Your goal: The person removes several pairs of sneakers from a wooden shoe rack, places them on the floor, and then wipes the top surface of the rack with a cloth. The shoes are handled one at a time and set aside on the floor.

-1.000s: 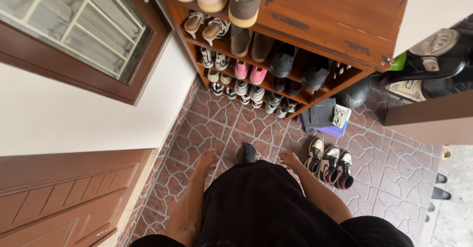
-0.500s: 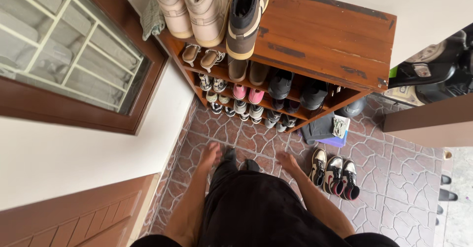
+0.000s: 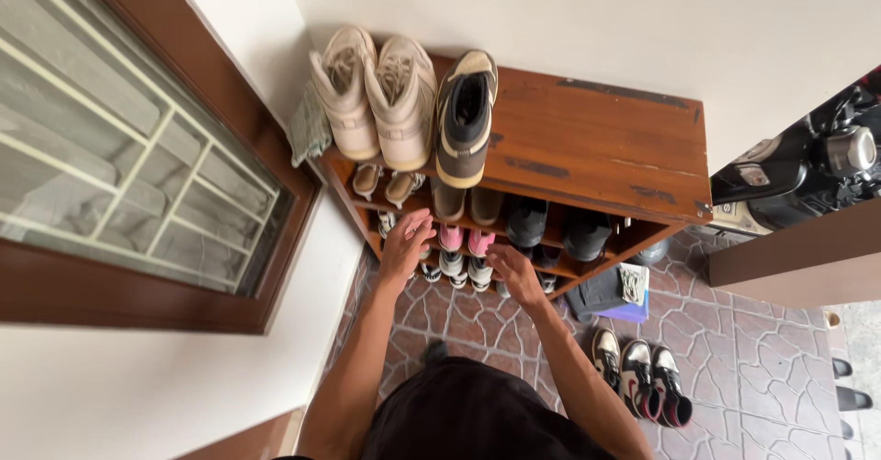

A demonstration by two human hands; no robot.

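Three high-top shoes [image 3: 404, 102] atop rack [image 3: 596, 148]; three sneakers [image 3: 642, 382] on floor.

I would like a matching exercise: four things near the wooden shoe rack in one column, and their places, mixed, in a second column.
Things:
1. pair of beige high-top sneakers
2. pair of small pink shoes
3. three loose sneakers, black, white and red
4. grey-green cloth

Places:
A. on the tiled floor, right of the wooden shoe rack
B. hanging at the rack's left end
C. on the rack's top board
D. on an inner shelf, just beyond the left hand and right hand

Pairs: 1-C, 2-D, 3-A, 4-B
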